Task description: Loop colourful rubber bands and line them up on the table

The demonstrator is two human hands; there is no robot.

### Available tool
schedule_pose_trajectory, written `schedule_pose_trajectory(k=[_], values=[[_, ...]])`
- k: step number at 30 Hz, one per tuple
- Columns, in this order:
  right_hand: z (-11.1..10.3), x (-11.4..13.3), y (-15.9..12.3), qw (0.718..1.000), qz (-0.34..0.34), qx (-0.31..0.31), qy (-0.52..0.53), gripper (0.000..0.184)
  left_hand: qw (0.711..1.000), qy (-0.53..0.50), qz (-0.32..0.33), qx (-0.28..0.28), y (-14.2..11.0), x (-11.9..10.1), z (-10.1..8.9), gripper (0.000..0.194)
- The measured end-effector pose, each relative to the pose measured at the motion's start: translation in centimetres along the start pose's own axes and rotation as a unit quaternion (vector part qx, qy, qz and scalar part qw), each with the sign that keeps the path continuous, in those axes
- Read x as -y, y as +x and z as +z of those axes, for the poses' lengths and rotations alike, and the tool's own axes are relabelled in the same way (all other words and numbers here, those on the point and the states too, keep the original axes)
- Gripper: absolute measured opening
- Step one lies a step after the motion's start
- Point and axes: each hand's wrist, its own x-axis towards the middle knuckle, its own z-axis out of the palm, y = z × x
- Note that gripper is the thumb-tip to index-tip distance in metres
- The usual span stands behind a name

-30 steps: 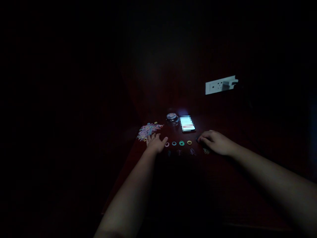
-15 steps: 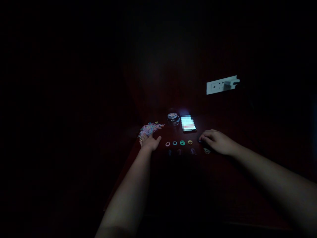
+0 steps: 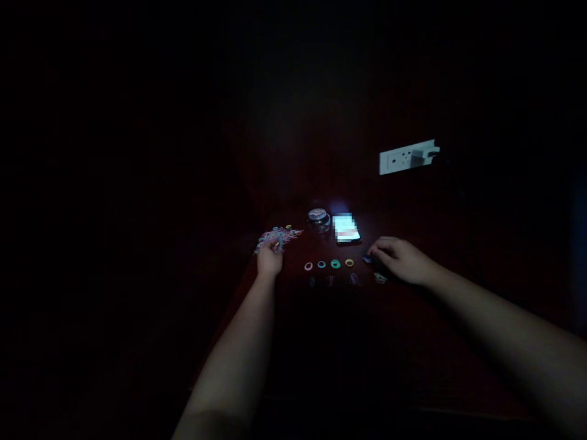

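At the left, my left hand (image 3: pixel 270 260) is at the near side of a loose heap of small coloured hair ties (image 3: pixel 285 235). Its thumb and fingers are drawn together on what looks like a yellowish hair tie (image 3: pixel 276 244). My right hand (image 3: pixel 398 258) rests on the table with closed fingers at a dark blue hair tie (image 3: pixel 367 259). Between the hands lies a row of a pink hair tie (image 3: pixel 309 266), a blue hair tie (image 3: pixel 321 264), a green hair tie (image 3: pixel 335 264) and a yellow hair tie (image 3: pixel 349 263).
Thin bands lie in small bunches (image 3: pixel 355 280) before the row, with pale green bands (image 3: pixel 380 278) beside my right hand. Behind stand a clear lidded jar (image 3: pixel 318 218) and a lit phone (image 3: pixel 346 228). A wall socket (image 3: pixel 406 157) holds a plug. Surroundings are very dark.
My left hand has gone from spread fingers over the heap to a pinch, its thumb drawn in. The right hand stays at the dark blue hair tie. The view has shifted slightly.
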Motion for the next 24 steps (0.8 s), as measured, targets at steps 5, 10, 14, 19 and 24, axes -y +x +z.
schedule_pose_trajectory(k=[5,10,14,19,24], values=[[-0.1,0.2,-0.1,1.000,0.001,0.003,-0.005,0.031,1.000,-0.012,0.002,0.000,-0.1,-0.2,0.0,0.045],[-0.1,-0.1,-0.2,1.000,0.002,0.003,-0.001,0.029,0.999,0.032,-0.002,-0.024,-0.7,-1.1,-0.8,0.048],[0.1,-0.3,-0.1,1.000,0.007,0.004,0.006,0.027,0.997,0.077,-0.012,-0.030,-0.9,-1.4,-1.0,0.052],[0.0,0.0,-0.2,1.000,0.001,0.005,0.005,0.027,0.994,0.110,-0.003,-0.019,-1.1,-1.5,-0.9,0.052],[0.0,0.1,-0.2,1.000,0.006,0.002,0.005,0.029,0.991,0.127,-0.018,-0.035,-1.2,-1.7,-1.2,0.036]])
